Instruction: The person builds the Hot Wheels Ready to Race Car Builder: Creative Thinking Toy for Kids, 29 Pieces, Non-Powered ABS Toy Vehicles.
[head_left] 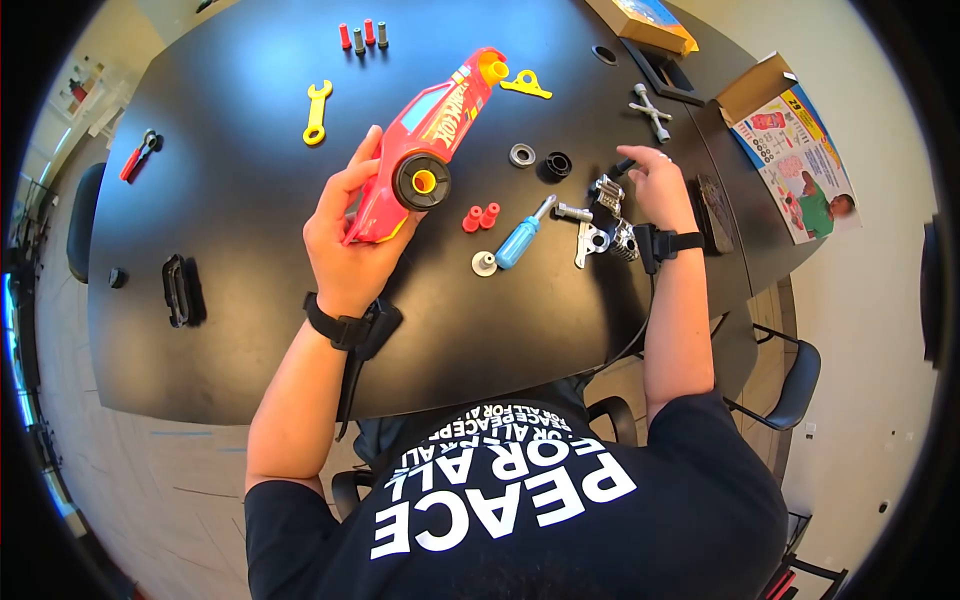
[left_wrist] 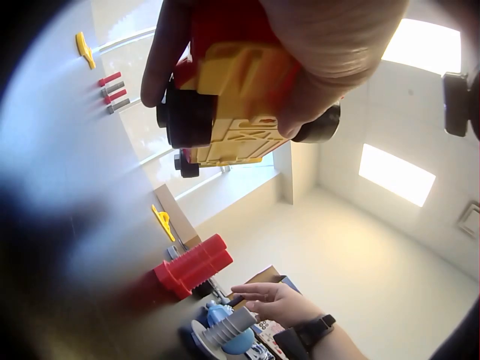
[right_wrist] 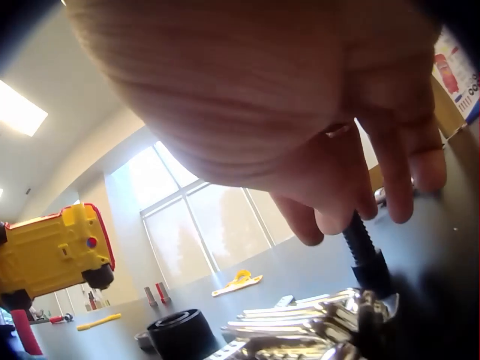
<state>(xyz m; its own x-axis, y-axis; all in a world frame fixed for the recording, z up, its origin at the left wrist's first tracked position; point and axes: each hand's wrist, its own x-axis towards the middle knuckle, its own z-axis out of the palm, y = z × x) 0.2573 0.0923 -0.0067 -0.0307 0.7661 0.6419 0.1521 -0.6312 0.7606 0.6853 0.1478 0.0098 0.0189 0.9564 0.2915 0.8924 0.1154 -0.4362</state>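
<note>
A red toy car (head_left: pixel 425 140) with a yellow underside (left_wrist: pixel 244 124) and black wheels is raised above the table in my left hand (head_left: pixel 350 235). The left fingers and thumb grip its rear end, nose pointing away. My right hand (head_left: pixel 660 185) is low at the right, its fingertips (right_wrist: pixel 365 206) pinching the threaded end of a black plastic bolt (right_wrist: pixel 364 251). Beside that hand lie chrome engine-like parts (head_left: pixel 608 195) and a silver bolt (head_left: pixel 573 212). A blue screwdriver (head_left: pixel 520 243), two red bolts (head_left: pixel 481 217) and a grey bolt (head_left: pixel 485 263) lie between my hands.
Farther out on the black table (head_left: pixel 250 220) are a yellow wrench (head_left: pixel 317 112), a yellow bracket (head_left: pixel 527 84), several small bolts (head_left: pixel 363 37) and a grey cross wrench (head_left: pixel 650 112). Black rim parts (head_left: pixel 557 166) sit near the middle. An open toy box (head_left: pixel 790 150) stands at right.
</note>
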